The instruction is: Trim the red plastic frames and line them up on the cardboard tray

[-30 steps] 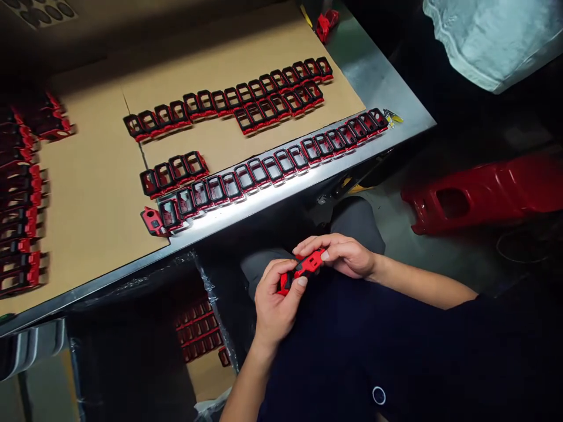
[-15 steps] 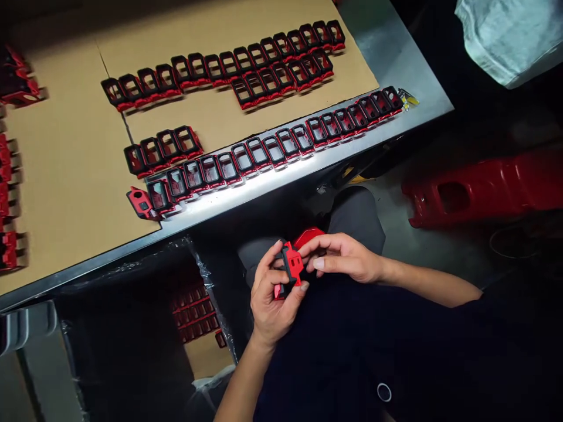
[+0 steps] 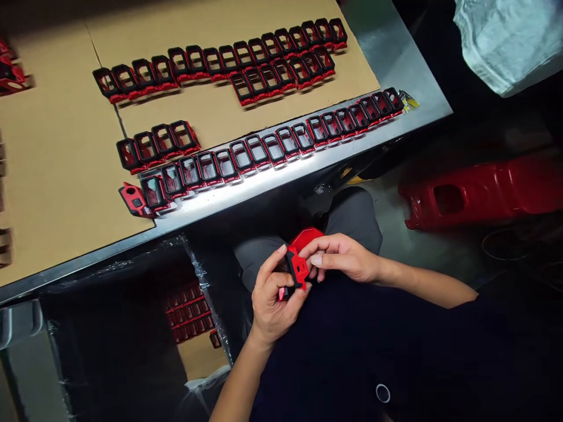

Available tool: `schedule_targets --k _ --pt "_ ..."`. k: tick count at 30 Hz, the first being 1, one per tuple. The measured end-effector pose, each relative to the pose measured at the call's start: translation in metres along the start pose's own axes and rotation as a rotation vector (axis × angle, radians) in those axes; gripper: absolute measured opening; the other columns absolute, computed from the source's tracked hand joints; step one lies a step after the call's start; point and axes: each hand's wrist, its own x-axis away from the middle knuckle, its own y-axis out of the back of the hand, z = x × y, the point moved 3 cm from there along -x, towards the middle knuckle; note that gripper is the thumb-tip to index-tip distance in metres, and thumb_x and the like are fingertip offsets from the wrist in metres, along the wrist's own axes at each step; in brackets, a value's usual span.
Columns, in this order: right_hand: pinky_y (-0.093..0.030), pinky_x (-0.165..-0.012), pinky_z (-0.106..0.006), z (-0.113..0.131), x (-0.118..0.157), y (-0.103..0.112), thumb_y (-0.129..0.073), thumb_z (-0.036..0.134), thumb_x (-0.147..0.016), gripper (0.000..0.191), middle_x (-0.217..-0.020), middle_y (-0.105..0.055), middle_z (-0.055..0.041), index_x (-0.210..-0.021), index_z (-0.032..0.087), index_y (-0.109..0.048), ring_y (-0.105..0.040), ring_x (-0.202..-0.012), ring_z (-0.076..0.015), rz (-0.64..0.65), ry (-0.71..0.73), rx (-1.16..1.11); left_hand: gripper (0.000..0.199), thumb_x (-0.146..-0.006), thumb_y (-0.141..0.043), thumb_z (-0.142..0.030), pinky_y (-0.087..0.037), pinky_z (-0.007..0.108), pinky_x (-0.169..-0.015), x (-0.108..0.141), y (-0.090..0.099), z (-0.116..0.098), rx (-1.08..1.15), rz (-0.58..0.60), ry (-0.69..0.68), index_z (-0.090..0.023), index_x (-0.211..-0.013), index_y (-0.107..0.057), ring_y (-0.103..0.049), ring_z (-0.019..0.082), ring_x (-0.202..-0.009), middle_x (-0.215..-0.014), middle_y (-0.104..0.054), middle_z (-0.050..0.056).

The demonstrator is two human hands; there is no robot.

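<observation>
My left hand [image 3: 275,302] grips a small red and black plastic housing [image 3: 301,268] above my lap, thumb below and fingers around its black side. The red face with small square holes points toward my other hand. My right hand [image 3: 341,258] is beside that face, with thumb and index finger drawn together at its edge. Whether anything small sits in that pinch is hidden. Behind the hands, a red rounded object [image 3: 307,235] shows between my knees, partly covered.
Rows of similar red and black frames [image 3: 272,146] stand along the metal table edge [image 3: 193,208] and on cardboard [image 3: 65,176]. More frames lie in a black-lined box [image 3: 191,313] below. A large red moulded part [image 3: 484,193] is at right, white cloth [image 3: 510,47] at upper right.
The housing has shifted slightly right and turned a little in my left hand. My right hand's fingers have curled closer to it. The view has moved slightly.
</observation>
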Motion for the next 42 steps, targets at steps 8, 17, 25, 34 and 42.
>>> schedule_targets --k 8,17,25,34,42 --pt "-0.054 -0.061 -0.018 0.001 0.000 -0.002 -0.075 0.049 -0.085 0.042 -0.083 -0.071 -0.0048 -0.103 0.011 -0.071 -0.066 -0.070 -0.0100 0.004 -0.071 0.056 0.020 -0.079 -0.077 -0.020 -0.059 0.036 -0.080 -0.002 -0.002 -0.002 0.024 0.053 0.017 -0.019 -0.078 -0.058 -0.070 0.019 -0.090 -0.130 -0.062 0.013" --pt "-0.053 -0.063 -0.019 0.007 0.002 -0.001 -0.077 0.053 -0.081 0.046 -0.078 -0.072 -0.0052 -0.098 0.010 -0.072 -0.065 -0.066 -0.0096 -0.024 -0.110 0.137 0.020 -0.089 -0.068 -0.038 -0.056 0.039 -0.086 -0.003 0.002 0.004 0.117 0.040 0.136 -0.020 -0.081 -0.063 -0.064 0.028 -0.113 -0.101 -0.069 0.010" --pt "-0.050 -0.069 -0.021 0.033 0.019 -0.001 -0.060 0.032 -0.097 0.021 -0.087 -0.074 -0.0027 -0.098 0.017 -0.076 -0.066 -0.073 -0.0115 -0.099 0.307 0.819 0.046 -0.086 -0.065 -0.055 -0.044 0.022 -0.045 -0.001 -0.006 0.011 0.614 0.164 0.887 -0.017 -0.113 -0.064 -0.056 0.010 -0.052 -0.082 -0.067 0.004" --pt "-0.058 -0.074 -0.029 0.023 0.019 -0.002 -0.055 0.019 -0.097 0.025 -0.099 -0.077 -0.0056 -0.111 0.020 -0.076 -0.073 -0.083 -0.0175 -0.012 0.663 1.134 0.062 -0.077 -0.076 -0.037 -0.057 0.033 -0.084 -0.011 -0.004 -0.013 0.554 0.263 0.739 -0.020 -0.134 -0.057 -0.068 0.024 -0.101 -0.114 -0.070 0.010" --pt "-0.059 -0.077 -0.030 0.016 0.018 0.001 -0.060 0.021 -0.095 0.021 -0.114 -0.074 -0.0066 -0.107 0.024 -0.077 -0.072 -0.093 -0.0191 -0.052 0.738 1.213 0.067 -0.069 -0.086 -0.042 -0.060 0.030 -0.067 -0.010 -0.009 -0.013 0.417 0.143 0.631 -0.024 -0.125 -0.054 -0.071 0.023 -0.089 -0.109 -0.070 0.008"
